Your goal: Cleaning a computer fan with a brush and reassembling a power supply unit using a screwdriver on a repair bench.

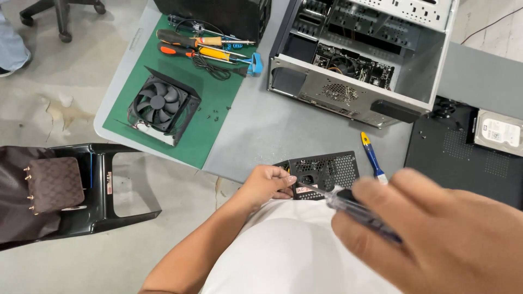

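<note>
The fingers [381, 196] of the right hand [436, 234] are curled shut around a screwdriver [354, 209] with a clear and dark blue handle. This hand is very close to the camera and looks big and blurry. The screwdriver's thin metal tip points up and to the left, toward a black box with many small holes [324, 174], the kind that gives power to a computer. So the box lies just past the tip, up and left of the right hand, and the long line of the screwdriver aims right at it. The left hand [267, 185] is the nearer one to the box. Its fingers are bent and pressed on the box's left end, holding it at the front edge of the grey desk [261, 130], close to the person's white shirt [289, 250]. Just to the right of the box lies a small brush with a blue and yellow handle [372, 157]. Behind it stands an open computer case [359, 60] with its side off, so the green board inside shows. On the far right a flat black panel [463, 163] lies with a silver hard drive [498, 132] on it. To the left is a green mat [201, 125] with a black fan in a frame [162, 104], some tiny screws, and more screwdrivers with orange and yellow handles [201, 46]. A black chair with a brown bag [54, 185] stands on the floor.
</note>
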